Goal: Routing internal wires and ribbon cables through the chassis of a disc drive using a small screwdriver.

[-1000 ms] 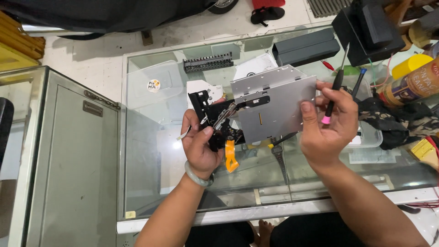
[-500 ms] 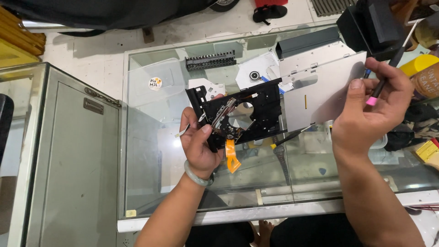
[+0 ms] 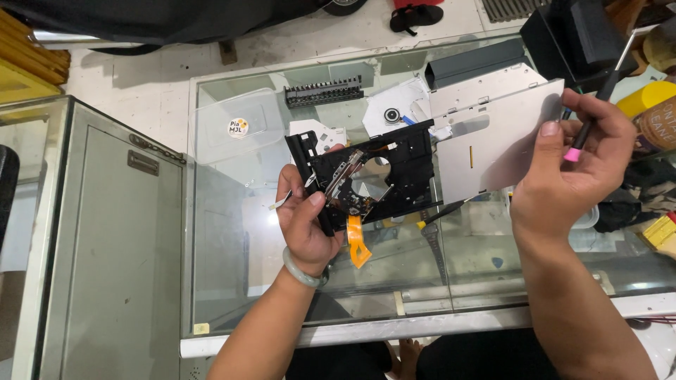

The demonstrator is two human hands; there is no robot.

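Glass counter [image 3: 232,281], drive tray [image 3: 373,176] between left fingers [image 3: 315,204] (thumb on top)

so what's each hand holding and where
Left hand grips the black drive frame at its left end. Right hand holds the silver metal cover by its right edge, plus a screwdriver.

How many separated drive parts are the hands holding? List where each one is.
2. The black drive tray with its orange ribbon cable is in the left hand; the silver metal cover is in the right hand, beside a screwdriver.
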